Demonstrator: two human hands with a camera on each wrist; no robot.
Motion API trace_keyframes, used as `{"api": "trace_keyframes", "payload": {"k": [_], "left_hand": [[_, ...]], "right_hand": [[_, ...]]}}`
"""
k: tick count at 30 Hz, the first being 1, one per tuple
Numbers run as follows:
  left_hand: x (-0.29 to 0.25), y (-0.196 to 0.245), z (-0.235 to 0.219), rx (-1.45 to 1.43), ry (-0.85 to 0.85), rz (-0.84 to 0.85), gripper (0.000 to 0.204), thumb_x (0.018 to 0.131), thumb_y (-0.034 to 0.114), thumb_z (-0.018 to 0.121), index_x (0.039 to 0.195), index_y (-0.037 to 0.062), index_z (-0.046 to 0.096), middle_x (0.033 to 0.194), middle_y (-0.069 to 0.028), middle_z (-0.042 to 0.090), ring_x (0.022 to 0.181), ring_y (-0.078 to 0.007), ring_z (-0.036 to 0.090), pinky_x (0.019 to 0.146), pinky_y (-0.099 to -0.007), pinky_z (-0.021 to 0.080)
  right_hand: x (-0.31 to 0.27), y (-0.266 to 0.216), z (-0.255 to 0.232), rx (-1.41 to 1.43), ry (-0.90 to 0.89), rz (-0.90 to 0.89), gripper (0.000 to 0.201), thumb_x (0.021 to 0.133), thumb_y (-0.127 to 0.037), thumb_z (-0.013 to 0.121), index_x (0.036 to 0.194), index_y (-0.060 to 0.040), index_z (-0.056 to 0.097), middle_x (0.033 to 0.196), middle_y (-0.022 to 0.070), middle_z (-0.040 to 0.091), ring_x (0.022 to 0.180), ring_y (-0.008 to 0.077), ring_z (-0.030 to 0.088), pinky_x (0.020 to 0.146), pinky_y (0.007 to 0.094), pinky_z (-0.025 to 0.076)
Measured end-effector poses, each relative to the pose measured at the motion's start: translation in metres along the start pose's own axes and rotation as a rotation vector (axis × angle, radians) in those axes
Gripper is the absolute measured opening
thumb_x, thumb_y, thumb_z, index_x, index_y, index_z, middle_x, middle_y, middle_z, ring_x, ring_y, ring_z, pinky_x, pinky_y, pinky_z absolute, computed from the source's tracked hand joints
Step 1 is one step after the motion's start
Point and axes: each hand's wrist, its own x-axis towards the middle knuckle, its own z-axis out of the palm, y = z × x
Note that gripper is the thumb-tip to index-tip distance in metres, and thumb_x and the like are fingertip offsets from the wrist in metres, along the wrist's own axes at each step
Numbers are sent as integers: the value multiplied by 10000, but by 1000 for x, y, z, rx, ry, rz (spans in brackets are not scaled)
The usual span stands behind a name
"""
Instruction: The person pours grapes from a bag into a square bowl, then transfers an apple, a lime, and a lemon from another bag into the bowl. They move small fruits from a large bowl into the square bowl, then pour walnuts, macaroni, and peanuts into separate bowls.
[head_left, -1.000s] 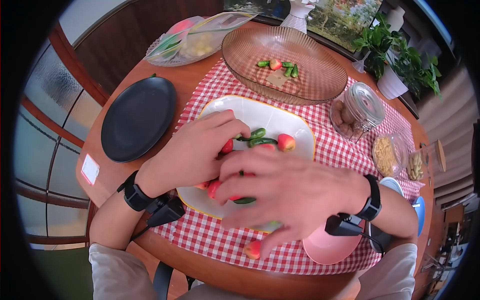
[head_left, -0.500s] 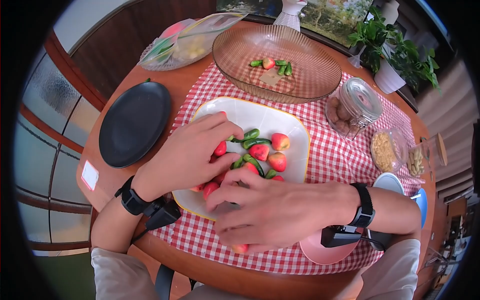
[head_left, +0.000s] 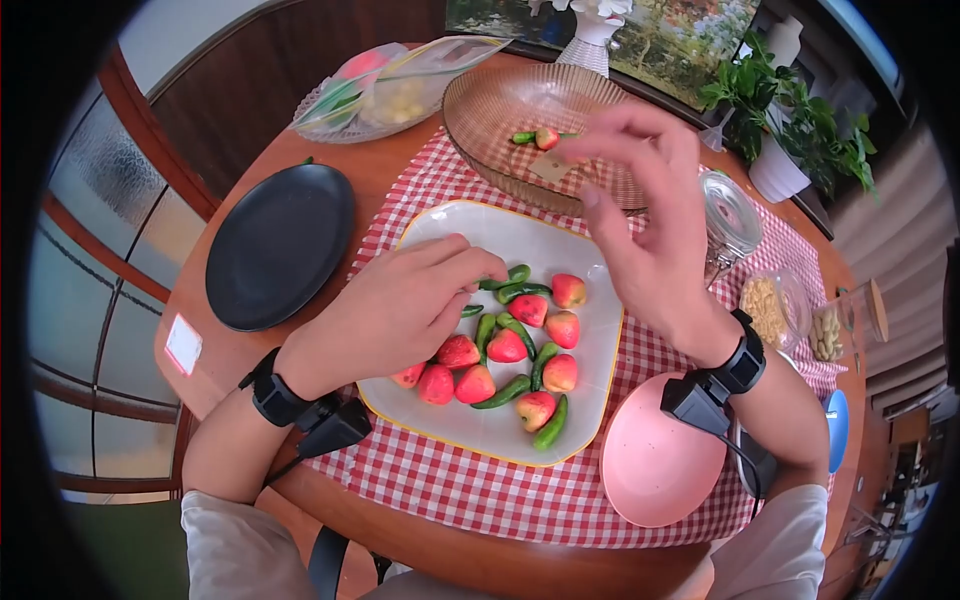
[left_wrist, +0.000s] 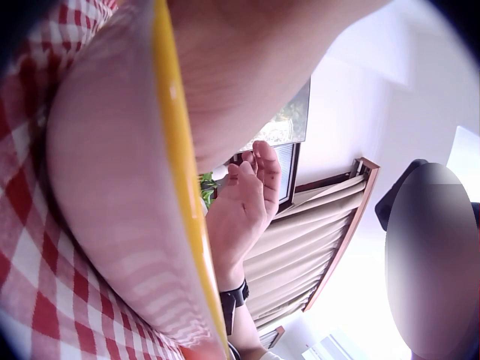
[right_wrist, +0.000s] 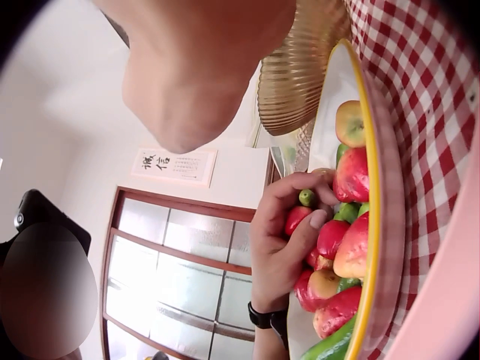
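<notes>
My left hand [head_left: 395, 300] lies over the left part of a white yellow-rimmed tray [head_left: 480, 225], its curled fingers gripping a small green pepper [right_wrist: 307, 197]. Several red and yellow fruits [head_left: 506, 345] and green peppers [head_left: 551, 422] are spread across the tray beside that hand. Raised between the tray and a ribbed amber glass bowl [head_left: 490, 110], my right hand [head_left: 655, 225] has loosely bent, parted fingers and no visible object in them. In the glass bowl lie a small red fruit [head_left: 546, 138] and green peppers, partly hidden by the right hand.
A black plate [head_left: 280, 245] is on the left, with a bagged dish [head_left: 385, 95] behind. At the right stand a lidded jar [head_left: 732, 215], small containers [head_left: 765, 305] and a potted plant [head_left: 780, 165]. A pink bowl [head_left: 662, 450] sits front right.
My right hand has risen from the tray's front edge toward the glass bowl, uncovering fruits and peppers. The fruit on the cloth in front is no longer there. My left hand has barely moved.
</notes>
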Motion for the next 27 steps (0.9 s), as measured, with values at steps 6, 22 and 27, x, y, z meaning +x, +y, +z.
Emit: {"api": "trace_keyframes", "payload": {"k": [6, 22, 27], "left_hand": [[-1, -6, 8, -70, 52, -12, 395, 877, -59, 590, 1252, 62, 607, 1137, -141, 662, 1025, -322, 682, 886, -405, 562], [1, 6, -10, -51, -147, -74, 474, 759, -42, 685, 1217, 73, 647, 1023, -120, 642, 965, -317, 662, 831, -391, 552], [0, 8, -8, 67, -151, -22, 467, 741, -41, 687, 1191, 83, 660, 998, -118, 636, 897, -333, 651, 780, -406, 543]], "right_hand": [[-13, -35, 3, 82, -640, 179, 295, 850, -78, 689, 1141, -48, 648, 1028, 159, 667, 945, 341, 680, 770, 428, 559], [-29, -26, 13, 58, -816, 102, 265, 862, -179, 697, 1044, -20, 589, 1028, 168, 657, 973, 381, 672, 876, 484, 546], [-30, -27, 13, 42, -774, 72, 281, 850, -193, 719, 1026, -15, 592, 1028, 185, 663, 1058, 363, 644, 935, 476, 522]]}}
